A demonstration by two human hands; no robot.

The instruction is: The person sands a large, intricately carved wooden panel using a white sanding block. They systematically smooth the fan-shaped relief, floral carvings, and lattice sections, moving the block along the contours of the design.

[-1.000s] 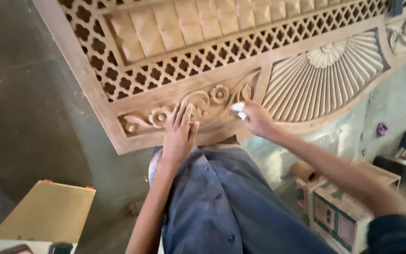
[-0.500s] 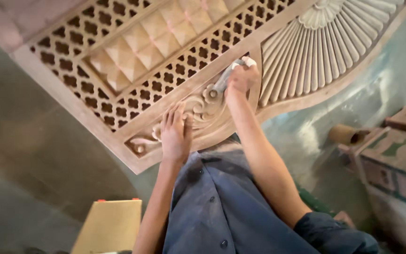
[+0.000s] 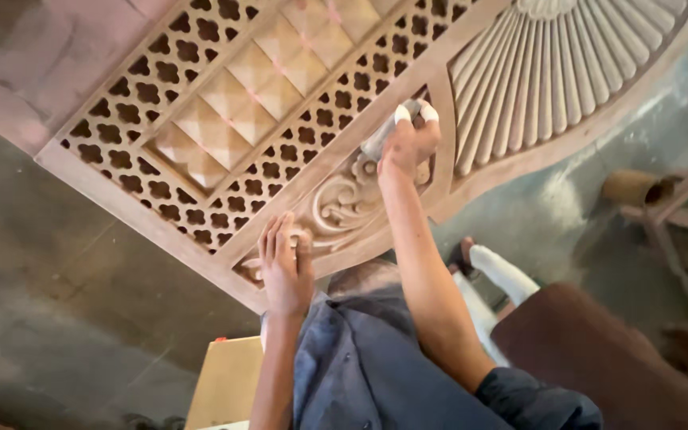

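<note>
**Wooden panel under two hands**

Wood, pale and unfinished: carved panel (image 3: 224, 119) tilted across the upper frame, above a grey floor (image 3: 57, 318). Scroll carving (image 3: 344, 203) near the lower edge, between both hands. Lattice of small cut-outs around raised diamond blocks to the left; fluted fan (image 3: 551, 72) to the right.

Right hand (image 3: 408, 143) stretched forward on a long, straight forearm, closed around a small grey pad (image 3: 384, 135), likely sandpaper, pressed at the top of the scroll beside the fan. White tape on two fingertips (image 3: 401, 114).

Left hand (image 3: 284, 267) laid flat on the panel's lower rail, fingers together and extended, holding nothing, touching the scroll's lower end.

Blue-grey shirt (image 3: 360, 374) below the panel. Tan box (image 3: 224, 382) at lower left, just beside the left forearm. Brown rounded seat (image 3: 599, 358) at lower right. Wooden clutter at the right edge, too blurred to tell.
</note>
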